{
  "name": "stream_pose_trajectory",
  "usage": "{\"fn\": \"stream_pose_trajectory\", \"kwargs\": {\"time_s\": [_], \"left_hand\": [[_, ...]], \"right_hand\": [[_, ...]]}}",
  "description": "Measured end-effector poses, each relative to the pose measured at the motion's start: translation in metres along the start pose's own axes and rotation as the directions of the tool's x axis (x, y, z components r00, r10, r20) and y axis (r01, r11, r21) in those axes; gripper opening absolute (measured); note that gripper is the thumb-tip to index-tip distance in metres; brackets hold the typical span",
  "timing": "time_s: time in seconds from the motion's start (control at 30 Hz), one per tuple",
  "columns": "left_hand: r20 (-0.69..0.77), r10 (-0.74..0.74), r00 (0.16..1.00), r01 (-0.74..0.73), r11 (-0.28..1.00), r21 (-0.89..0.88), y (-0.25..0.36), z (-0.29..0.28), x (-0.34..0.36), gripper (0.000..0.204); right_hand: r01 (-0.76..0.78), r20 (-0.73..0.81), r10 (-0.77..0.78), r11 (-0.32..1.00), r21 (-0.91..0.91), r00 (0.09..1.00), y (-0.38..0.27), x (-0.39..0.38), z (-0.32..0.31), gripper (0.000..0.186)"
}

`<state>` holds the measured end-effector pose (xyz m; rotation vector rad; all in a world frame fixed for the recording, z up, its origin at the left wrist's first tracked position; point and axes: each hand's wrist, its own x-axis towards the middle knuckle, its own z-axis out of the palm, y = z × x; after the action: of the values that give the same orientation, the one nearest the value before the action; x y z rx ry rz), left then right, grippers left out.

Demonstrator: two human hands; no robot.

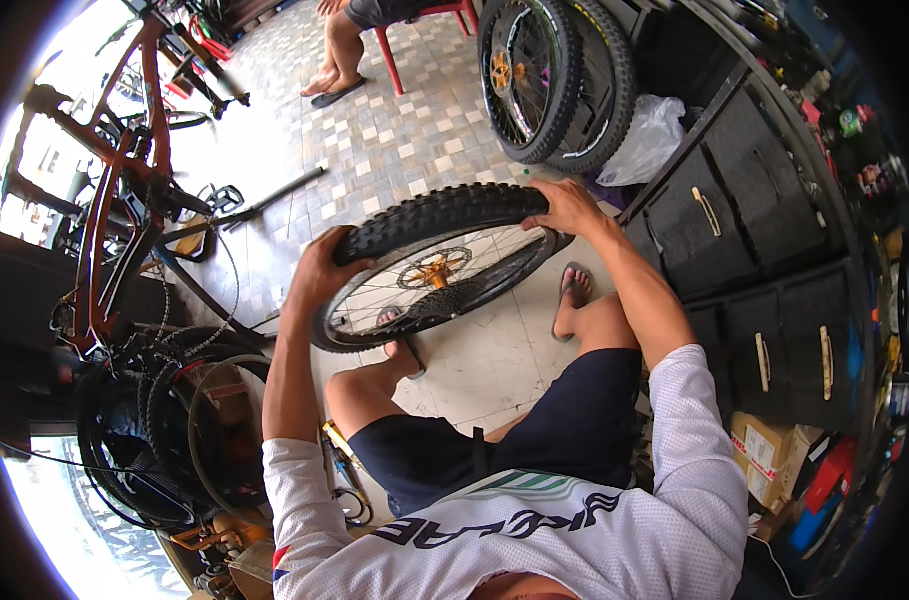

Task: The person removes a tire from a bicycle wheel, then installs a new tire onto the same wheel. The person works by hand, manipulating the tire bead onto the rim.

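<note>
Seated above a tiled floor (395, 150), holding a bicycle wheel (440, 270) out in front between both hands, over the knees. Left hand (325, 268) curled around the knobby tyre at its near-left rim, fingers wrapped over the tread and closed on it. Right hand (565, 208) laid on top of the tyre at its far-right edge, fingers bent down over the tread, gripping it. Wheel tilted, nearly flat, spanning the gap between the two hands; gold hub (435, 270) with a brake disc and a dark sprocket cluster (445, 300) roughly midway between them, a little below the right hand and to the right of the left.

Beyond the right hand, two more wheels (555, 75) with fat tyres leaning upright together, a white plastic bag (655, 135) just beside them. To the right of the right hand, a dark cabinet (745, 220) with drawer handles. Left of the left hand, well apart, an orange bike frame (125, 180) standing up, and below it a heap of loose tyres (165, 430). Far ahead, another person's bare legs (340, 55) beside a red chair (395, 50). Sandalled feet under the wheel on the floor.
</note>
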<state>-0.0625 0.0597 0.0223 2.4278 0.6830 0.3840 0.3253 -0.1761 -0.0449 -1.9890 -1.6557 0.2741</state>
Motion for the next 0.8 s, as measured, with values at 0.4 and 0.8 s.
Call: {"fn": "stream_pose_trajectory", "kwargs": {"time_s": [0.4, 0.8], "left_hand": [[-0.328, 0.086, 0.941, -0.079, 0.996, 0.035, -0.012, -0.038, -0.025, 0.095], [-0.131, 0.027, 0.991, -0.020, 0.998, 0.054, -0.023, 0.059, -0.016, 0.073]], "right_hand": [[0.220, 0.130, -0.184, 0.899, -0.378, 0.974, -0.182, 0.041, -0.097, 0.058], [0.169, -0.094, -0.186, 0.973, -0.159, 0.978, -0.117, -0.009, -0.016, 0.107]]}}
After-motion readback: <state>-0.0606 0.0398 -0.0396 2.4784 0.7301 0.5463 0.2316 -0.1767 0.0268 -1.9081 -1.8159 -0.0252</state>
